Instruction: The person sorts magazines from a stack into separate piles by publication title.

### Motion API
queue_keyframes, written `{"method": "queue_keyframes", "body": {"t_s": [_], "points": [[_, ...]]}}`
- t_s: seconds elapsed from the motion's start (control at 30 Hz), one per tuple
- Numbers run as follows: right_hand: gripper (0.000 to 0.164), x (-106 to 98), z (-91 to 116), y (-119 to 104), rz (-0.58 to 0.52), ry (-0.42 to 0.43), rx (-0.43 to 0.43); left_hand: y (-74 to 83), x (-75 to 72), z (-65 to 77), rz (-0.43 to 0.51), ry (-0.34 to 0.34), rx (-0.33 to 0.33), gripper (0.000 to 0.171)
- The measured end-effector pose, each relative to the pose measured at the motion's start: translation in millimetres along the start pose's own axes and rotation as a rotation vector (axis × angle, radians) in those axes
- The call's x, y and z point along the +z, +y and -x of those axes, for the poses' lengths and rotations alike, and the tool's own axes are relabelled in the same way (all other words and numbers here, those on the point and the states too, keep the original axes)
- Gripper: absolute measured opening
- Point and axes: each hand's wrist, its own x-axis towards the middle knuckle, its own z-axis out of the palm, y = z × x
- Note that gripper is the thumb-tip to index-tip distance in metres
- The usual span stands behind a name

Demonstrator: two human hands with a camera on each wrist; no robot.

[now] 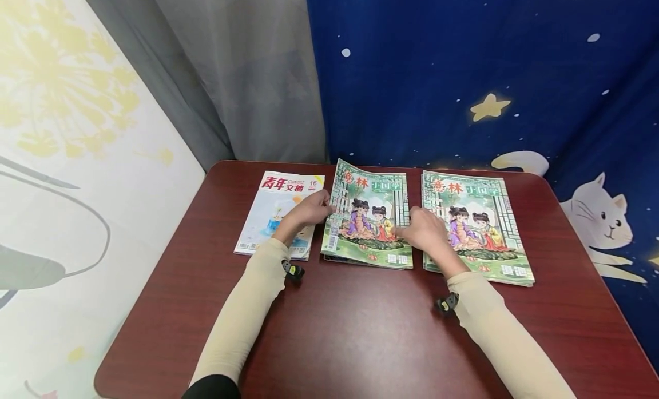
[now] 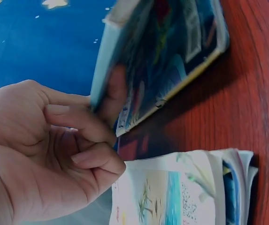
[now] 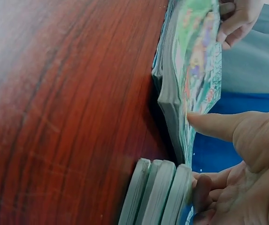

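Note:
In the head view, a middle stack of magazines (image 1: 368, 239) with a green cover of two cartoon children stands between my hands. My left hand (image 1: 309, 209) pinches its left edge, which is lifted and tilted in the left wrist view, showing a dark underside (image 2: 172, 51). On the opposite edge, my right hand (image 1: 426, 230) grips with the thumb (image 3: 214, 125) on the cover and the fingers bent below, partly hidden. Beneath my left wrist lies a white-covered magazine stack (image 1: 259, 216). Beside my right hand is another green-covered stack (image 1: 486, 239).
All the magazines are near the far edge of a dark red wooden table (image 1: 355, 330). Behind it hang a grey curtain (image 1: 268, 73) and a blue starry curtain (image 1: 412, 73). A white patterned wall (image 1: 77, 159) borders the left side.

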Motion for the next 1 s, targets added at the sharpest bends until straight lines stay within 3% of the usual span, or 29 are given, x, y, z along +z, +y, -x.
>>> {"method": "queue_keyframes", "body": {"t_s": [0.2,0.33,0.43,0.6,0.83,1.0], "points": [[0.049,0.1,0.4,4.5,-0.07,0.002,-0.006,-5.3,-0.4,0.9,0.229,-0.026,0.004,0.023],[0.051,2.1,0.6,6.6,-0.099,0.023,-0.019,-9.3,-1.9,1.7,0.3,-0.025,-0.011,0.018],[0.053,4.2,1.2,7.9,-0.167,0.089,-0.022,-12.6,-5.0,2.6,0.343,-0.011,-0.017,0.015],[0.044,1.0,3.0,6.7,-0.346,0.226,0.001,-14.4,-9.5,4.9,0.403,0.011,0.003,0.011],[0.045,-17.7,11.8,2.1,-0.731,0.241,0.117,-4.6,-5.3,7.4,0.483,-0.009,0.049,0.012],[0.042,-29.8,17.8,12.1,-0.883,0.291,0.145,12.1,6.4,6.2,0.502,-0.011,0.08,0.01]]}}
